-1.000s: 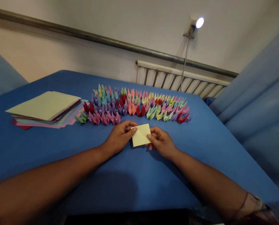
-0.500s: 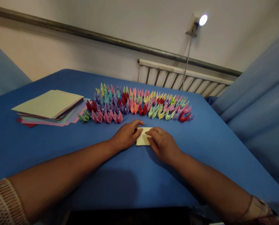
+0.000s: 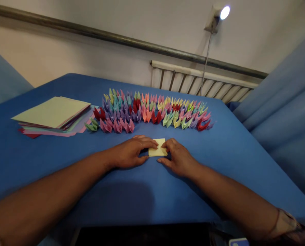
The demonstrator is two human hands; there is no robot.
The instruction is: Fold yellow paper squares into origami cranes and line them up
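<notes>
A small folded pale-yellow paper lies flat on the blue table in front of me. My left hand rests on the table with its fingers stretched out, the tips pressing the paper's left edge. My right hand presses the paper's right edge with its fingertips, fingers also extended. Behind the paper stand rows of several folded paper figures in many colours.
A stack of coloured square sheets lies at the left of the table. A radiator and a wall lamp are behind the table. Blue fabric hangs at the right.
The yellow paper, held up a second ago, has been folded smaller and laid flat; both hands now press it against the table.
</notes>
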